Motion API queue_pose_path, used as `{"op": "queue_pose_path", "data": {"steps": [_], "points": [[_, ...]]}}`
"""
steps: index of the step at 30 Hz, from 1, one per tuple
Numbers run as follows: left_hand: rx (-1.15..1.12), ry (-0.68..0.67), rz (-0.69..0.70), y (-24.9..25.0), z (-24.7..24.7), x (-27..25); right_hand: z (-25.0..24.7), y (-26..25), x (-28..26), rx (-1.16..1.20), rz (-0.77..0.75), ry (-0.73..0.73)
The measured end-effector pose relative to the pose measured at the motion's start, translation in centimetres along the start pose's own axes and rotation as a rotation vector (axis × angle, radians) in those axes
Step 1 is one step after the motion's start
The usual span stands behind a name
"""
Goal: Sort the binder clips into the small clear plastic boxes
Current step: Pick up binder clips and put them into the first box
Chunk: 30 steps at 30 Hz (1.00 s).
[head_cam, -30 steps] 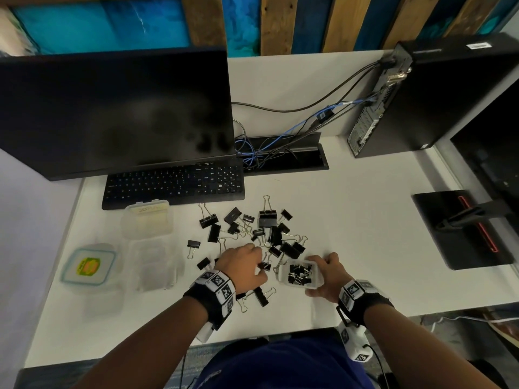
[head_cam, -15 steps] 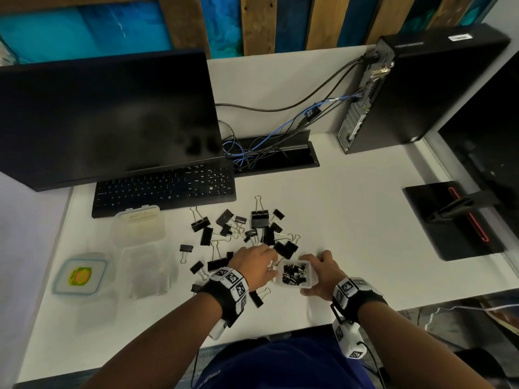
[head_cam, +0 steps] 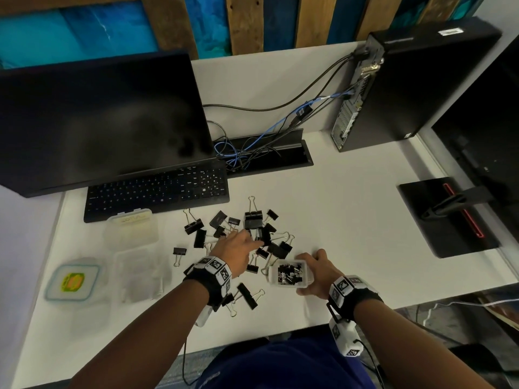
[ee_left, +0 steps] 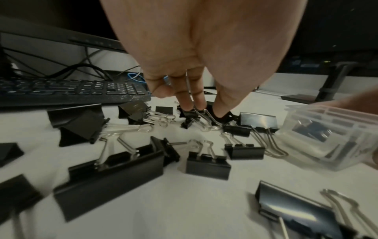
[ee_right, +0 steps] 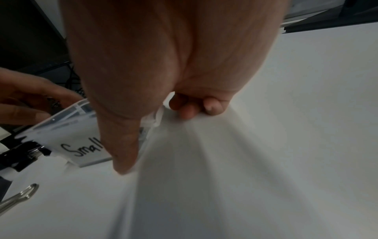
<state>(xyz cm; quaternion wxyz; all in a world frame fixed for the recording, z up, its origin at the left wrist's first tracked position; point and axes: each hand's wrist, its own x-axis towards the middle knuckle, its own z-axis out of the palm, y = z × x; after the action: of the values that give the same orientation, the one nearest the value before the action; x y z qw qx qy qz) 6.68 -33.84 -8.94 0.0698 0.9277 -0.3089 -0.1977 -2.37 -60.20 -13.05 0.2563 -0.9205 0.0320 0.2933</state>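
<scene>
Several black binder clips of mixed sizes lie scattered on the white desk. My left hand reaches into the pile. In the left wrist view its fingertips and thumb pinch a small binder clip that still touches the desk. My right hand grips a small clear plastic box holding several small clips. The right wrist view shows the thumb across the box's label reading "Small", with the other fingers curled behind the box.
Two more clear boxes and a lidded tub with a yellow label sit at the left. A keyboard and monitor stand behind the pile. A cable tray, PC tower and black stand base are at the right.
My left hand has moved away from the box and forward into the clip pile, where it now pinches a small clip. The right hand stays on the box.
</scene>
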Motion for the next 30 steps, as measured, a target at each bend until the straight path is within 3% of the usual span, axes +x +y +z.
{"op": "queue_pose_path", "data": {"steps": [11, 15, 19, 23, 30], "points": [[0.047, -0.040, -0.155, -0.2, 0.2, -0.1, -0.1, 0.3, 0.1, 0.002, -0.012, -0.016], [0.076, -0.031, -0.134, 0.1, 0.3, 0.3, -0.2, 0.3, 0.1, -0.010, -0.003, -0.019], [0.200, -0.129, -0.126, 0.8, 0.1, 0.9, -0.2, 0.2, 0.2, -0.017, 0.001, -0.025], [0.180, -0.070, -0.213, 1.2, 0.1, 1.6, -0.1, 0.3, 0.1, -0.016, -0.002, -0.021], [0.164, -0.106, -0.189, 1.4, -1.1, 3.2, -0.3, 0.3, 0.3, -0.022, 0.000, -0.033]]}}
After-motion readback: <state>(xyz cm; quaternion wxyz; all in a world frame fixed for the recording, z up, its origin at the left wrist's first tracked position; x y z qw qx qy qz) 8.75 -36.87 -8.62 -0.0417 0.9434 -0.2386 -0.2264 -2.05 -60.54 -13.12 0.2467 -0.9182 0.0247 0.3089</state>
